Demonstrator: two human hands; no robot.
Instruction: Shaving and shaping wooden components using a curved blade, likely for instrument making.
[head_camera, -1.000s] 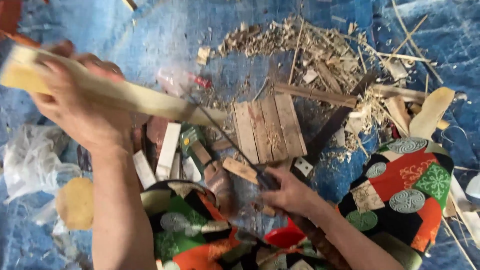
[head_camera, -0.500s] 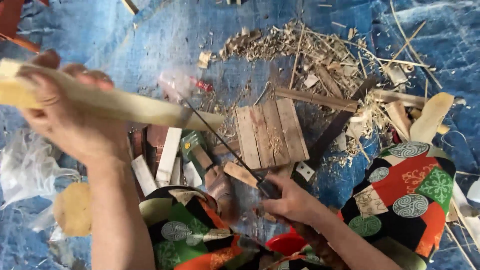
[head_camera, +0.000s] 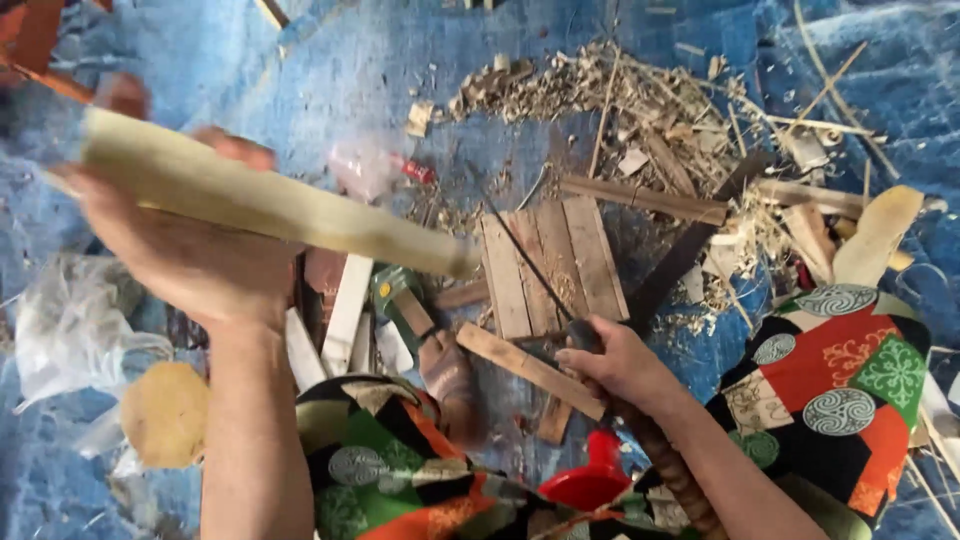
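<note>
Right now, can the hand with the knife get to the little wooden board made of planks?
Probably yes. The right hand grips a thin dark blade lying across the plank board, just above the hand. Nothing sits between them; the left hand holds its pale wood piece off to the side.

The pale strip (head_camera: 270, 205) was smooth matt wood, the slatted board (head_camera: 555, 265) rough wood, the blue tarpaulin (head_camera: 330, 70) creased plastic

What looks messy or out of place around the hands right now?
Wood shavings and splinters lie heaped across the blue tarp beyond the small slatted board, with offcuts scattered beside it. The left hand holds a long pale wood strip, blurred; the right hand grips a thin blade. Nothing looks broken.
</note>
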